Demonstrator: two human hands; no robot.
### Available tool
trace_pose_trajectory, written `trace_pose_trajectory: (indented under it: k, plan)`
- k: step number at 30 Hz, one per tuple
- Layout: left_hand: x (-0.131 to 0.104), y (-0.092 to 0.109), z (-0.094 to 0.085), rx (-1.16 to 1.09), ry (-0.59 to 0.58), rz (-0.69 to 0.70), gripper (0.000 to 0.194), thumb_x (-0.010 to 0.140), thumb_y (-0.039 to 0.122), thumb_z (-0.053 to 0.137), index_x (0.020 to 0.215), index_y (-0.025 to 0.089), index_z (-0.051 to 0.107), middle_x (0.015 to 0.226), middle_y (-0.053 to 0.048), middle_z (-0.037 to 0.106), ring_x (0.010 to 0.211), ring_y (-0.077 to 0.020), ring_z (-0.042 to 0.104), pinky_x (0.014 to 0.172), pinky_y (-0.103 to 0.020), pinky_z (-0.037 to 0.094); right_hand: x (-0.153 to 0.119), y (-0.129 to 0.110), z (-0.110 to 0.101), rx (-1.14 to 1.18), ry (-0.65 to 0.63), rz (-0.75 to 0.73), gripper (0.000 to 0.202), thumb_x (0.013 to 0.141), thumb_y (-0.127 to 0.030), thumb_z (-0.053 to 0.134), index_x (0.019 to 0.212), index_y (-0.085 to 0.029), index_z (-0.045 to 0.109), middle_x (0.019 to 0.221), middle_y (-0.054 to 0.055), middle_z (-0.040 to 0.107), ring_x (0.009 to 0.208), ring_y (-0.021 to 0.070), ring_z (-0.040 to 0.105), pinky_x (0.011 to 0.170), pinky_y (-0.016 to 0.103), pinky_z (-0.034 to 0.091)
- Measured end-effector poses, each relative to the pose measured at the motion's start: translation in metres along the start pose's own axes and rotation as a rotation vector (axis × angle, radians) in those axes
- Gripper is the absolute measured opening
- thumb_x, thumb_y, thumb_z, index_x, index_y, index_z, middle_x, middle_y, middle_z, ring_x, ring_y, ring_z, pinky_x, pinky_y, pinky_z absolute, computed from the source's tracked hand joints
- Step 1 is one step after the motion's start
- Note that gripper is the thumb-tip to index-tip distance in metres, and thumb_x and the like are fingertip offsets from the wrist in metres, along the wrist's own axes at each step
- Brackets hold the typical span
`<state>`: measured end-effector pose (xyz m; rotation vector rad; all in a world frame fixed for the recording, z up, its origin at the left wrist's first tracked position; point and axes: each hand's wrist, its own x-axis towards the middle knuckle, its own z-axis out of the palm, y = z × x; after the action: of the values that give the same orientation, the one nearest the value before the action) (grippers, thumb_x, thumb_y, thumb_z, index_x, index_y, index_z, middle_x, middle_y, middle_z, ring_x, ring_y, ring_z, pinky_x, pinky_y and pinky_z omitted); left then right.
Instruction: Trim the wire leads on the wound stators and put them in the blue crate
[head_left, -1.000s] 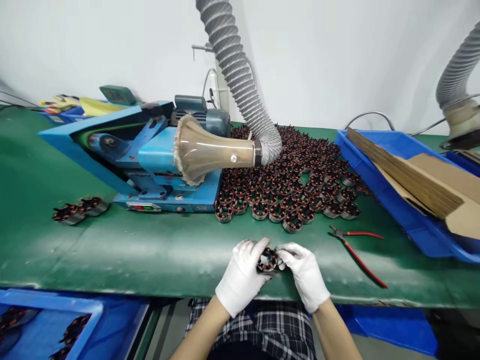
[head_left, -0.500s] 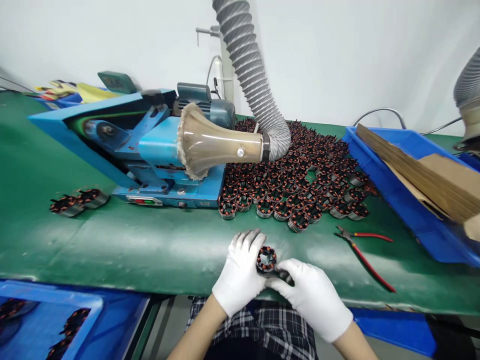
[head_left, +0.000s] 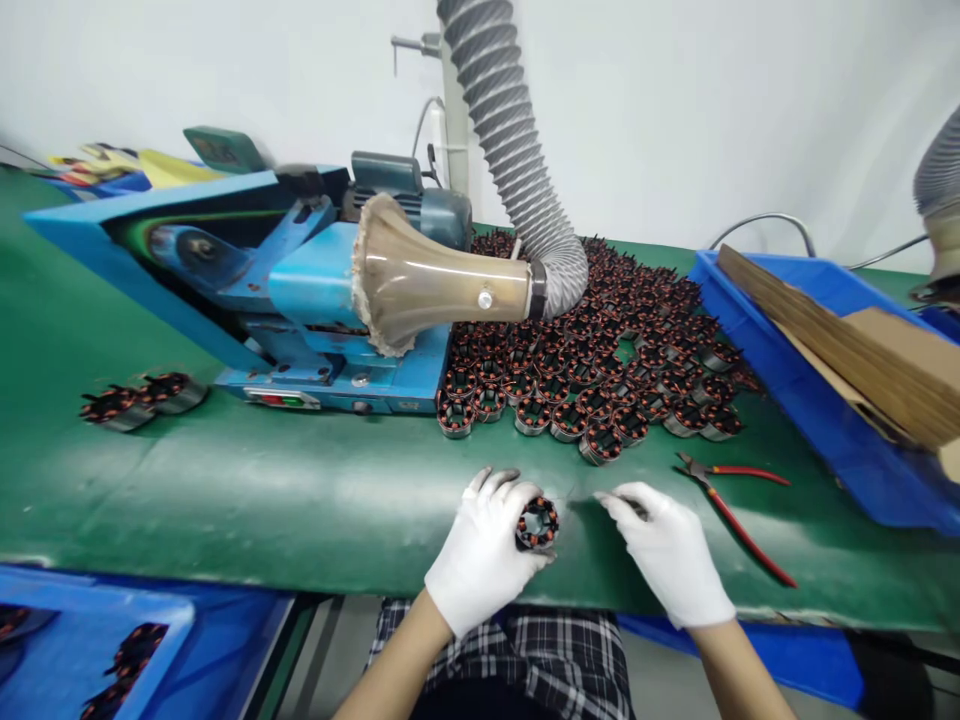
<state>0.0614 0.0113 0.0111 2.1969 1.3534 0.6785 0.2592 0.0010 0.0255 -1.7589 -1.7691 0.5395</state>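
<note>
One round black-and-silver ring with copper-coloured windings (head_left: 553,522) is gripped in your white-gloved left hand (head_left: 482,560), near the front of the green counter (head_left: 330,490). You seem partway through handling this piece; the next move likely calls for a steady left grip. Your white-gloved right hand (head_left: 669,556) is apart, pinched, its contents unclear. Rightward, a blue plastic tray (head_left: 844,465) holds brown cardboard sheets (head_left: 836,345); lower left, a blue plastic bin (head_left: 90,589) holds similar rings (head_left: 133,655).

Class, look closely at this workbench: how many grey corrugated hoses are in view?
2. One hose runs from the top edge down to the tan funnel by the blue machine; the second hose is at the far right, partly cut off. Others could be hidden.
</note>
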Motion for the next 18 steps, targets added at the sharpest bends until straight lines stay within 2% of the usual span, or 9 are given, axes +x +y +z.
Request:
trace_pose_trajectory:
  k: [2, 4, 5, 7, 9, 11, 15, 18]
  plan:
    - [0.0, -0.001, 0.0, -0.015, 0.002, 0.008, 0.048, 0.06, 0.029, 0.072, 0.102, 0.022, 0.05, 0.101, -0.005, 0.059, 0.107, -0.0266, 0.049, 0.101, -0.051, 0.029, 0.003, -0.003, -0.002, 0.062, 0.008, -0.143, 0.016, 0.084, -0.032, 0.051, 0.081, -0.019, 0.061, 0.079, 0.003, 0.065, 0.069, 0.0183, 0.06, 0.064, 0.026, 0.048]
    - [0.0, -0.002, 0.0, -0.014, 0.007, 0.019, 0.057, 0.06, 0.029, 0.072, 0.11, 0.021, 0.046, 0.108, -0.005, 0.057, 0.108, -0.0255, 0.049, 0.102, -0.05, 0.028, 0.006, -0.011, 0.0, 0.025, -0.112, -0.347, 0.022, 0.088, -0.024, 0.043, 0.102, -0.016, 0.059, 0.097, 0.008, 0.064, 0.082, 0.0192, 0.06, 0.074, 0.028, 0.048]
    - [0.0, -0.003, 0.001, -0.008, 0.01, 0.025, 0.063, 0.06, 0.029, 0.072, 0.116, 0.021, 0.043, 0.111, -0.006, 0.056, 0.108, -0.0251, 0.049, 0.103, -0.049, 0.028, 0.008, -0.015, 0.003, -0.054, -0.174, -0.428, 0.027, 0.09, -0.02, 0.039, 0.11, -0.014, 0.055, 0.101, 0.01, 0.063, 0.085, 0.0202, 0.06, 0.076, 0.031, 0.047]
    - [-0.001, -0.003, 0.001, 0.006, 0.021, 0.035, 0.072, 0.059, 0.029, 0.071, 0.122, 0.019, 0.037, 0.114, -0.008, 0.055, 0.107, -0.0248, 0.049, 0.103, -0.049, 0.028, 0.012, -0.021, 0.01, -0.243, -0.257, -0.518, 0.033, 0.087, -0.012, 0.035, 0.115, -0.011, 0.052, 0.093, 0.012, 0.063, 0.079, 0.022, 0.059, 0.073, 0.034, 0.047]
    - [-0.001, -0.001, 0.0, 0.015, 0.022, 0.041, 0.069, 0.059, 0.03, 0.071, 0.119, 0.019, 0.04, 0.109, -0.007, 0.057, 0.103, -0.024, 0.051, 0.103, -0.049, 0.027, 0.013, -0.023, 0.015, -0.359, -0.278, -0.549, 0.033, 0.082, -0.008, 0.037, 0.108, -0.012, 0.057, 0.077, 0.009, 0.061, 0.069, 0.0223, 0.055, 0.066, 0.035, 0.045]
    - [-0.001, 0.001, -0.001, 0.018, 0.006, 0.035, 0.056, 0.059, 0.031, 0.071, 0.109, 0.02, 0.047, 0.1, -0.004, 0.059, 0.099, -0.0226, 0.052, 0.104, -0.048, 0.026, 0.011, -0.021, 0.016, -0.386, -0.255, -0.58, 0.032, 0.078, -0.004, 0.038, 0.098, -0.014, 0.06, 0.07, 0.007, 0.057, 0.066, 0.0222, 0.051, 0.062, 0.034, 0.042]
    - [0.001, 0.005, -0.003, 0.026, -0.014, 0.005, 0.042, 0.06, 0.032, 0.071, 0.096, 0.021, 0.052, 0.09, -0.002, 0.058, 0.095, -0.0213, 0.053, 0.104, -0.047, 0.024, -0.004, -0.006, 0.009, -0.34, -0.229, -0.578, 0.035, 0.076, -0.002, 0.034, 0.094, -0.014, 0.061, 0.066, 0.006, 0.053, 0.065, 0.021, 0.048, 0.062, 0.033, 0.04]
    - [0.001, 0.004, -0.003, 0.043, -0.028, 0.006, 0.04, 0.062, 0.033, 0.07, 0.096, 0.021, 0.052, 0.091, -0.003, 0.057, 0.096, -0.0225, 0.053, 0.103, -0.048, 0.025, -0.012, 0.007, -0.004, -0.253, -0.234, -0.488, 0.034, 0.081, -0.006, 0.032, 0.092, -0.015, 0.062, 0.069, 0.007, 0.056, 0.066, 0.0206, 0.051, 0.063, 0.033, 0.043]
